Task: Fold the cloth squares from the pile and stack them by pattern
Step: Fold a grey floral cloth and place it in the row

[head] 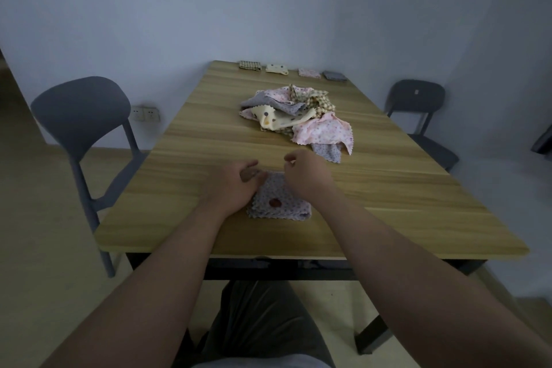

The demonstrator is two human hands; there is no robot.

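Head view: folded grey dotted cloth point(279, 202) lies flat near the table's point(388, 188) front edge, directly under both hands, long axis roughly left-right. Left hand point(231, 185) pinches its far-left corner, palm down. Right hand point(307, 173) curls over the far-right corner; whether it grips cannot be told. Pile point(298, 116) beyond, nearer the right hand.

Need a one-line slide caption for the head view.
Both hands fold a grey dotted cloth; pile and four stacks beyond.
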